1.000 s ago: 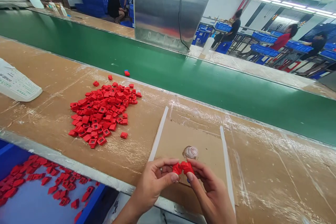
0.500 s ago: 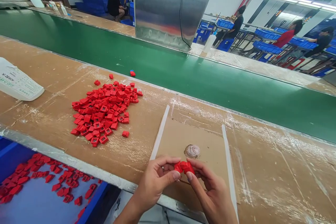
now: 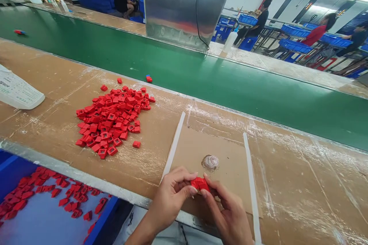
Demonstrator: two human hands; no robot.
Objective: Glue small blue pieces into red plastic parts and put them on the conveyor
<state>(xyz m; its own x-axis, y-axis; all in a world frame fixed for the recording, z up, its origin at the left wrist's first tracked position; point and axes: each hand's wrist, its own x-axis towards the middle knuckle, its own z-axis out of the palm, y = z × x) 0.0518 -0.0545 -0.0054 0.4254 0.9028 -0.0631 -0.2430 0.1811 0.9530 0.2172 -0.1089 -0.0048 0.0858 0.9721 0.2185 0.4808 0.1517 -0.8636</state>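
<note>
Over the lower part of a cardboard sheet [image 3: 192,149], our two hands met on red plastic. The left hand [image 3: 172,195] pinched one end between thumb and fingers, and the right hand [image 3: 227,206] gripped the other in the same way. Between them we held what looked like two small red pieces [image 3: 200,183] set together, though our fingers hid too much for a sure count.

Just beyond lay one whitish lump [image 3: 212,162], flanked by two strips of white tape [image 3: 173,148]. To the left on the surface [image 3: 301,183] we had one pile of red pieces [image 3: 112,118], too many to number, with three strays around it: one loose piece [image 3: 136,144] at its right and two small strays [image 3: 104,88] past its far side.

Two red-and-blue pieces sat on the green belt [image 3: 258,95], one near the pile [image 3: 148,78] and one at far left [image 3: 19,31]. At our lower left stood one blue bin [image 3: 110,214] with more red parts inside, and one white bottle [image 3: 21,90] lay at the left edge.
</note>
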